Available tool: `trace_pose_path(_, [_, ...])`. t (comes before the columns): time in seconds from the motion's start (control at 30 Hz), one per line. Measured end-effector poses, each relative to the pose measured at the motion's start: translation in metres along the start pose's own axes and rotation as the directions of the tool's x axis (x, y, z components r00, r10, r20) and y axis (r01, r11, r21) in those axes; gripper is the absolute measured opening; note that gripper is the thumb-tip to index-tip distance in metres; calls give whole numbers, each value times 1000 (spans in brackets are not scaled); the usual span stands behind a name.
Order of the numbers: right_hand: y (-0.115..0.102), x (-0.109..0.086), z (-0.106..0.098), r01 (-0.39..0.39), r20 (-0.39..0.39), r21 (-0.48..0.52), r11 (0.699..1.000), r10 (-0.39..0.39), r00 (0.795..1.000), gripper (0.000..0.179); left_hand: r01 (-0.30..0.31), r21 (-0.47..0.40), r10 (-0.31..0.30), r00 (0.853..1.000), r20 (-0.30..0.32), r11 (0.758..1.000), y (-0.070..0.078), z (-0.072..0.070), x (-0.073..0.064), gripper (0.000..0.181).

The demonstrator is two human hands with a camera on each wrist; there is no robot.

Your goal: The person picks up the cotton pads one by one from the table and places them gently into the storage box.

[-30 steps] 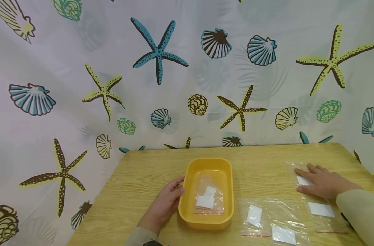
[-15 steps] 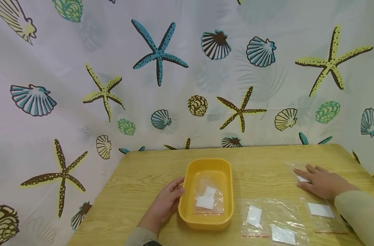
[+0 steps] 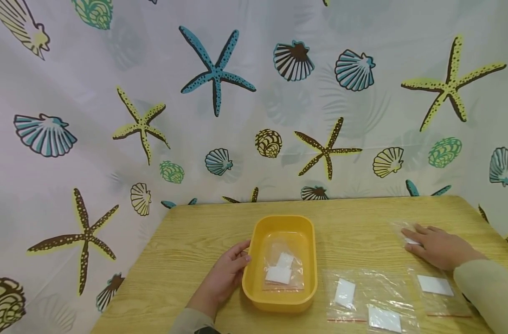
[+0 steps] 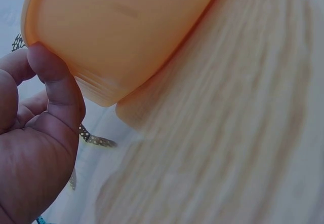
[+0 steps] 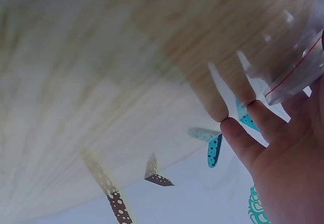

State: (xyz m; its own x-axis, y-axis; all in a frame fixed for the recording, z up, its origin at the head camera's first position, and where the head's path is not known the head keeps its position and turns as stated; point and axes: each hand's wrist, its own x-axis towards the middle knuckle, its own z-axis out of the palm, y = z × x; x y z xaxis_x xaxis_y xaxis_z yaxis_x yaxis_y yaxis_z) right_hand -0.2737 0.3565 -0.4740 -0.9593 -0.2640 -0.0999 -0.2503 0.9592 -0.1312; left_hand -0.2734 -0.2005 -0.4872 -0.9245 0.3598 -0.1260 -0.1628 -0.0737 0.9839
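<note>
In the head view my left hand (image 3: 226,273) grips the left side of a yellow plastic tub (image 3: 280,299). The left wrist view has its thumb (image 4: 53,77) against the rim of the tub (image 4: 126,11). Inside the tub lie clear zip bags with white rectangular pieces (image 3: 279,274). At the right, my right hand (image 3: 443,248) rests over a clear zip bag (image 3: 404,226), its fingers spread forward and its palm hiding most of the bag's white piece. The right wrist view shows the fingertips down on the table and the bag's red zip strip (image 5: 293,69) beside the hand.
Other clear bags with white pieces lie between tub and right forearm: one with a piece (image 3: 345,292), another with a piece (image 3: 384,319), and one with a piece (image 3: 435,285). A wooden table (image 3: 187,232) ends at a shell-patterned curtain (image 3: 254,93).
My right hand has shifted slightly, and less of the white piece shows beneath it. The left hand and the tub have stayed in place.
</note>
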Motion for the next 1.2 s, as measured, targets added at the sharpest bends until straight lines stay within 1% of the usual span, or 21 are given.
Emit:
trace_pose_path(0.1, [-2, -2, -1, 16, -19, -9, 1000, -16, 1000, 67, -1, -3, 1, 1000, 3, 1000, 0, 0, 0, 54])
trace_pose_path(0.2, [-3, -3, 0, 42, -56, -32, 999, -44, 997, 60, 0, -5, 0, 1000, 7, 1000, 0, 0, 0, 54])
trace_pose_path(0.3, [-2, -4, 2, 74, -108, -76, 994, -82, 991, 53, 1, -9, 0, 1000, 10, 1000, 1, 1, 1, 54])
trace_pose_path(0.4, [0, -4, 3, 85, -146, -122, 989, -103, 984, 49, 3, -15, -3, 1000, 13, 1000, 1, 1, 1, 54])
trace_pose_path(0.47, [-1, -5, 2, 83, -156, -138, 987, -105, 982, 49, 3, -23, -2, 1000, 18, 1000, 1, 2, 2, 53])
trace_pose_path(0.57, [-5, -5, -2, 61, -171, -139, 988, -85, 982, 51, -5, -32, 6, 1000, 30, 999, 1, 3, 3, 52])
trace_pose_path(0.7, [-17, -2, -8, 31, -190, -143, 989, -59, 980, 53, -24, -41, 25, 999, 41, 999, 2, 3, 4, 52])
trace_pose_path(0.77, [-24, 0, -12, 31, -198, -154, 988, -62, 978, 52, -25, -43, 27, 999, 41, 999, 2, 3, 4, 52])
trace_pose_path(0.87, [-36, 2, -17, 58, -227, -180, 982, -99, 969, 49, -23, -41, 24, 999, 41, 999, 3, 3, 4, 52])
trace_pose_path(1.03, [-57, 7, -20, 115, -277, -209, 971, -171, 945, 47, -20, -32, 21, 999, 30, 999, 3, 2, 2, 52])
trace_pose_path(1.13, [-70, 8, -22, 129, -284, -214, 968, -188, 940, 48, -16, -26, 17, 1000, 21, 1000, 2, 1, 2, 51])
trace_pose_path(1.2, [-78, 9, -24, 136, -279, -212, 968, -193, 941, 48, -17, -24, 17, 1000, 19, 1000, 1, 0, 2, 51])
